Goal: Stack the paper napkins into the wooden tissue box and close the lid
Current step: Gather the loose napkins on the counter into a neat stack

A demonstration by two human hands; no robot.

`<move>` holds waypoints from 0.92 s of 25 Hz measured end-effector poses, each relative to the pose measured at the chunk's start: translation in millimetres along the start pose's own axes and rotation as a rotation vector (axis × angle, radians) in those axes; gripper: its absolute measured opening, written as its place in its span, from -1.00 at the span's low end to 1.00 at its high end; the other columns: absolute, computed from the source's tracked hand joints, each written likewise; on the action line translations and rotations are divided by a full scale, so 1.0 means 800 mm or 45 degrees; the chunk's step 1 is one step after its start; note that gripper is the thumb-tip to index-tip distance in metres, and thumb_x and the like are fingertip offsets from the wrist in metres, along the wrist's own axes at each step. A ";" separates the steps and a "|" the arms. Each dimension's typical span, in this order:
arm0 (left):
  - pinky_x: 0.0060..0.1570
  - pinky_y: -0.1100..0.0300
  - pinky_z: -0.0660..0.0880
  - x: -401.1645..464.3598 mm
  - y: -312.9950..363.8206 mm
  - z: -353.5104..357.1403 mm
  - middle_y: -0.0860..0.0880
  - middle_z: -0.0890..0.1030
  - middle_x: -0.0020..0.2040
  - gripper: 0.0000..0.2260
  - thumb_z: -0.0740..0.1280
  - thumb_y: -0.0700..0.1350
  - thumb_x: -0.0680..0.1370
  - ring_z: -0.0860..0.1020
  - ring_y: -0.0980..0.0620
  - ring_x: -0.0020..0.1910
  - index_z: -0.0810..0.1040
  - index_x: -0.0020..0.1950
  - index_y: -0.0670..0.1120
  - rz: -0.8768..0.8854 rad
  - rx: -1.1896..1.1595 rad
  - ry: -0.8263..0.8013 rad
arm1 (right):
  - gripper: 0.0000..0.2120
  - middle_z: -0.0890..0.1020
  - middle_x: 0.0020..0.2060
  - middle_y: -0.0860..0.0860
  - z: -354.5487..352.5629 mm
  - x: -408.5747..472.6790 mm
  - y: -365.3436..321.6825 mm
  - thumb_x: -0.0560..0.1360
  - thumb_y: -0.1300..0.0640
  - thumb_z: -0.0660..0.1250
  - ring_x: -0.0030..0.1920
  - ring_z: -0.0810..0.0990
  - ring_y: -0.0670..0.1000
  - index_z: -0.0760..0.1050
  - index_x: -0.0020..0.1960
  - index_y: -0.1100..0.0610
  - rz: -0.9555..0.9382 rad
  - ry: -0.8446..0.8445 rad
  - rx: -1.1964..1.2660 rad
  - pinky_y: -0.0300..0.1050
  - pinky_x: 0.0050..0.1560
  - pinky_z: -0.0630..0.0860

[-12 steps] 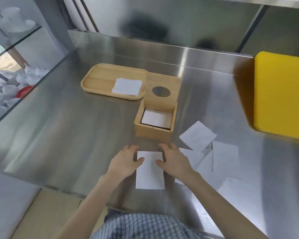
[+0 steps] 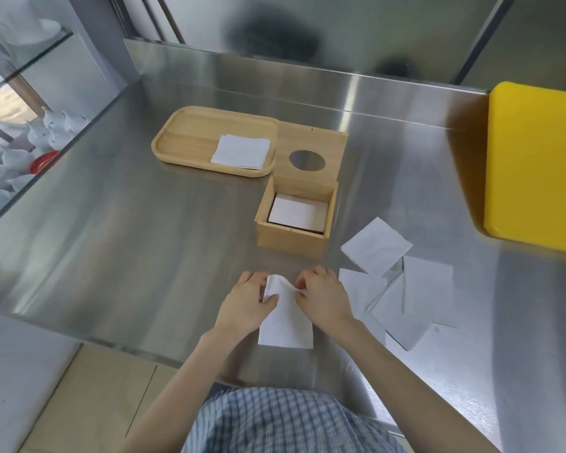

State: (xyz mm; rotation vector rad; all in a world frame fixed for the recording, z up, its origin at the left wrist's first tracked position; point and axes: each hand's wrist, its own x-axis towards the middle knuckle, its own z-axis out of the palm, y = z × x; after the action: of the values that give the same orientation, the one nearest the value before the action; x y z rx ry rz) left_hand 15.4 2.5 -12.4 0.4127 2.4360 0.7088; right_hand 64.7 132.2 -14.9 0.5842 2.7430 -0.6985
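Observation:
A white paper napkin point(image 2: 286, 322) lies near the front edge of the steel table. My left hand point(image 2: 245, 304) pinches its far left corner and my right hand point(image 2: 322, 297) pinches its far right corner, lifting the far edge off the table. Beyond them stands the wooden tissue box point(image 2: 291, 238), open, with white napkins point(image 2: 299, 212) inside. Its lid point(image 2: 311, 158), with a round hole, leans back behind the box. Several loose napkins point(image 2: 378, 246) lie scattered to the right of my hands.
A wooden tray point(image 2: 183, 142) with a small stack of napkins point(image 2: 241, 152) sits left of the lid. A yellow board point(image 2: 536, 165) stands at the right. A glass shelf with white cups point(image 2: 30, 142) runs along the left edge.
Both hands have closed on the napkin's far corners and raised its far edge, which lay flat under my fingers before.

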 end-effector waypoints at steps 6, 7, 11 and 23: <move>0.27 -0.06 0.45 -0.007 0.006 -0.001 -0.02 0.52 0.23 -0.53 0.38 0.05 0.44 0.49 -0.10 0.26 0.43 0.29 -0.12 -0.049 -0.528 -0.019 | -0.86 0.55 -0.07 0.01 -0.024 -0.022 0.007 0.53 0.18 0.22 -0.07 0.47 -0.05 0.45 0.07 0.17 -0.018 -0.005 0.582 -0.43 -0.22 0.36; 0.25 -0.10 0.47 -0.009 0.007 -0.002 -0.09 0.59 0.18 -0.61 0.37 0.01 0.47 0.54 -0.13 0.22 0.48 0.23 -0.13 -0.078 -0.706 -0.050 | -0.90 0.53 -0.11 -0.04 -0.028 -0.025 0.010 0.53 0.18 0.24 -0.07 0.47 -0.05 0.45 0.03 0.14 -0.015 0.017 0.674 -0.44 -0.22 0.36; 0.19 -0.06 0.48 -0.018 0.017 0.000 -0.17 0.65 0.12 -0.83 0.28 -0.11 0.56 0.59 -0.16 0.12 0.59 0.08 -0.12 -0.118 -0.997 -0.122 | -0.95 0.53 -0.10 -0.03 -0.045 -0.032 0.021 0.52 0.19 0.27 -0.05 0.49 -0.03 0.44 -0.02 0.11 0.037 0.074 0.913 -0.39 -0.20 0.40; 0.24 0.00 0.44 -0.015 0.022 0.010 -0.13 0.57 0.20 -0.83 0.15 -0.10 0.61 0.52 -0.12 0.20 0.48 0.10 -0.10 -0.251 -0.957 -0.095 | -0.67 0.50 0.17 0.14 -0.046 -0.011 0.095 0.51 0.20 0.24 0.18 0.50 0.13 0.43 0.27 0.17 0.163 0.121 0.082 -0.02 0.08 0.51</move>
State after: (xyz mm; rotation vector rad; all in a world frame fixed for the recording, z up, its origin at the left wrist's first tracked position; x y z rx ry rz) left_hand 32.3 14.4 -2.9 -0.0986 1.9151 1.3951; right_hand 100.8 209.2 -11.4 0.8195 2.7472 -0.7487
